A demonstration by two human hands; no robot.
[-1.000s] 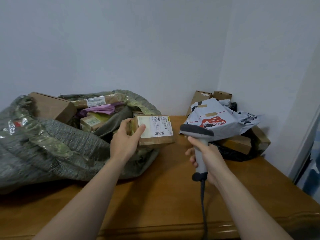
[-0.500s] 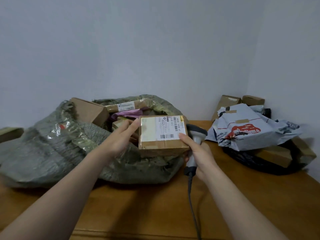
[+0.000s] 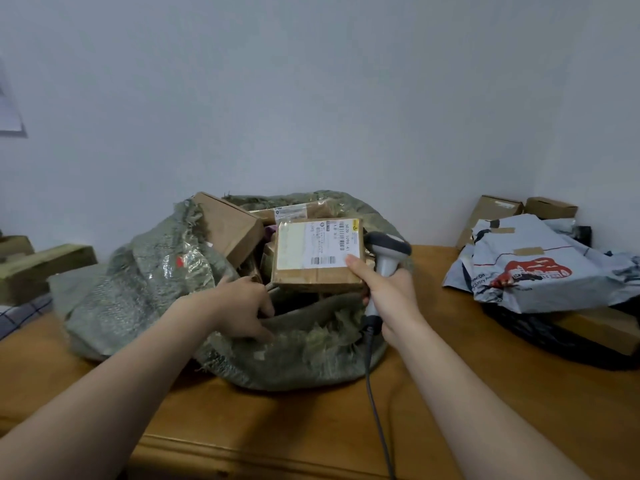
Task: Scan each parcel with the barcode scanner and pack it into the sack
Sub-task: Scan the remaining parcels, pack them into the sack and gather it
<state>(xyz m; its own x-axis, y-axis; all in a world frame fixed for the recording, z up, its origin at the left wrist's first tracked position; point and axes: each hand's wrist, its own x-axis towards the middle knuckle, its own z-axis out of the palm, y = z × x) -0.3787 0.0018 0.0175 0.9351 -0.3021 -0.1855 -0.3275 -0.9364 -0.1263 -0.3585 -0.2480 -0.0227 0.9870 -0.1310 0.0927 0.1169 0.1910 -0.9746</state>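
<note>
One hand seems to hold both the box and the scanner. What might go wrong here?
The right hand pinches the box with its thumb while gripping the scanner; that weak hold may let the box slip.
The sack already holds other boxes, so this one might catch on them or on the frayed rim the left hand holds.
The cable hangs beside the sack and might snag.

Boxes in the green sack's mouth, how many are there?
3: a plain box at left, a long labelled box at the back, the labelled parcel the right hand holds with the scanner. Others may hide inside the sack.
</note>
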